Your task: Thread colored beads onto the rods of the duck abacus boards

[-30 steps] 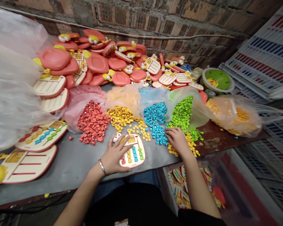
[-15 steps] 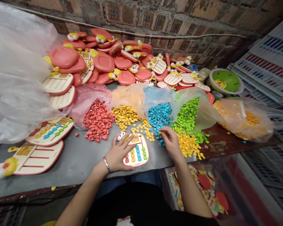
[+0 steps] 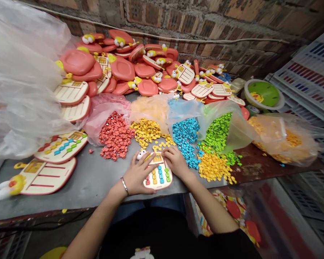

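In front of me lies a cream toy board [image 3: 166, 184] with a red edge and a cartoon animal head with white bulging eyes. Columns of red, yellow, blue and green beads sit along its slots. My left hand [image 3: 137, 175] lies spread over the board's left side, fingers apart, partly covering the red column. At the upper right of the board my right hand [image 3: 177, 163] has its fingertips pinched together above the green column; whatever is between them is hidden. Just beyond are heaps of blue beads [image 3: 185, 135] and yellow beads [image 3: 214, 167].
Heaps of red beads [image 3: 116, 136] and green beads [image 3: 218, 131] spill from plastic bags. Red-backed boards [image 3: 122, 68] are piled against the brick wall. Two boards lie at left, one a bare-slotted board [image 3: 47, 176]. A green bowl [image 3: 263, 94] stands back right.
My right hand has moved left from the blue heap, where a green bead showed at its fingertips, onto the board's upper right. My left hand stays on the board. The view has shifted slightly.
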A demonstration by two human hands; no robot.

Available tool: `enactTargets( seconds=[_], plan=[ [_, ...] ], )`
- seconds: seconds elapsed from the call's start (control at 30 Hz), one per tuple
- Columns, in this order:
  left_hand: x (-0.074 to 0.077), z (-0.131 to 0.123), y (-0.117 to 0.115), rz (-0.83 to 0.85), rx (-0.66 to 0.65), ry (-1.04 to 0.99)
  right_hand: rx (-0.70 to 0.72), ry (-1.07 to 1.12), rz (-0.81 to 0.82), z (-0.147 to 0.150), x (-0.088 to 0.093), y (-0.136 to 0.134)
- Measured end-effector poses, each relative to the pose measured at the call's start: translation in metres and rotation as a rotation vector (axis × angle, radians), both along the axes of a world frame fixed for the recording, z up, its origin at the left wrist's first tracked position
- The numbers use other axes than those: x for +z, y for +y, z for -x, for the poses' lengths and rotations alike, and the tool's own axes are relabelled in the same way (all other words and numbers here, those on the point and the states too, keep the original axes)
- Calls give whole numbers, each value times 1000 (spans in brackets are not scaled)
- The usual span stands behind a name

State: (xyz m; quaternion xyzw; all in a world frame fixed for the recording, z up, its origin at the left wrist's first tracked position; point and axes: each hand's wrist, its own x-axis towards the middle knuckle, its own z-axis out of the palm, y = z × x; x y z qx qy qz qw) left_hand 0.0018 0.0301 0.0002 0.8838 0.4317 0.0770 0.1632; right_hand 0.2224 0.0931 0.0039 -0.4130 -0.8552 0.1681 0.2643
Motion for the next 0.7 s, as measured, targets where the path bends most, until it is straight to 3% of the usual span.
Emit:
enactTargets(
  seconds=[0.13,0.2,0.33,0.5,0.7],
  plan=[
    [0,0,0,10,0,-3,161,113,187,-20,16,-7],
    [1,0,0,12,-7,-2,105,160,228,-32,19,-8],
    [2,1,1,4,-18,-16,-103,85,87,-44,6,-7],
    [1,2,1,-12,-19,-34,-90,-130,-38,-34,-11,-2],
    [1,1,0,-21,-12,-24,-48,-201,-74,-33,-11,-14]
  ],
)
